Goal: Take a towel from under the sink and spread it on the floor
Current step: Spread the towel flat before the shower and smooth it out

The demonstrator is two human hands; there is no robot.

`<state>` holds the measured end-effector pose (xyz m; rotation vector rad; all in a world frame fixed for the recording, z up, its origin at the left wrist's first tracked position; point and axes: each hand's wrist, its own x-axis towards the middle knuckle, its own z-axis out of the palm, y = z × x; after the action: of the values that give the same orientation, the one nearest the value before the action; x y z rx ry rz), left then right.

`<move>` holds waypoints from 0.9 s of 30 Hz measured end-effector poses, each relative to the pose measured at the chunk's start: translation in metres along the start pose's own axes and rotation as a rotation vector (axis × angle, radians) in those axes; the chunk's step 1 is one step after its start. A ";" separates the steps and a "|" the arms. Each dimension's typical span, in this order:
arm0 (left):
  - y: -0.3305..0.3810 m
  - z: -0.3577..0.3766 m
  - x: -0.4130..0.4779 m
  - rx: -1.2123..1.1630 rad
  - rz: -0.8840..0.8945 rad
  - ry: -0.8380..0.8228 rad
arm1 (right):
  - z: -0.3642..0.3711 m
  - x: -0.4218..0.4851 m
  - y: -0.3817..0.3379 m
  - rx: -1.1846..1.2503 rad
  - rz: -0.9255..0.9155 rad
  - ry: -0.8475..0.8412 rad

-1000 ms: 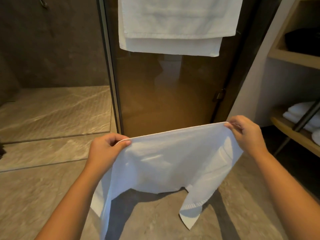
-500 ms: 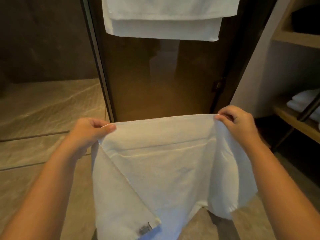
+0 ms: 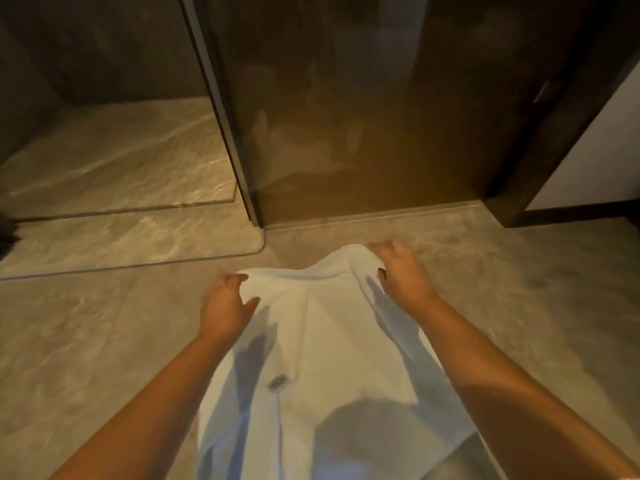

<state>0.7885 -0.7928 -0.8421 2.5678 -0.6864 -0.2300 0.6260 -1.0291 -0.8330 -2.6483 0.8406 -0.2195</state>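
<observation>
A white towel (image 3: 332, 348) lies low over the stone floor (image 3: 519, 306), stretching from my hands back toward me, with a small grey label near its middle. My left hand (image 3: 227, 304) pinches the towel's far left corner. My right hand (image 3: 398, 271) grips the far right corner, where the cloth bunches up a little. The far edge sags between the two hands. The near end of the towel runs out of the bottom of the view, partly in shadow.
A dark glass shower panel (image 3: 346, 116) with a metal frame post (image 3: 221, 116) stands just beyond the towel. The shower floor (image 3: 114, 161) with a raised step lies to the left. A dark door frame (image 3: 554, 140) and a white wall are at the right.
Both hands have gone down from chest height to near the floor, carrying the towel with them. The view has tilted down; the hanging towels and the shelves have left the view.
</observation>
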 end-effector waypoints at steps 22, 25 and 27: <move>-0.019 0.164 -0.149 0.317 0.300 -0.429 | 0.065 -0.161 0.135 -0.079 0.468 -0.117; -0.034 0.149 -0.146 0.282 0.268 -0.425 | 0.057 -0.172 0.132 0.076 0.430 -0.260; -0.047 0.138 -0.146 0.199 0.235 -0.359 | 0.050 -0.183 0.132 0.148 0.420 -0.390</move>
<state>0.6455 -0.7380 -0.9795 2.6247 -1.1878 -0.5781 0.4200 -1.0088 -0.9366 -2.2059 1.1571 0.3182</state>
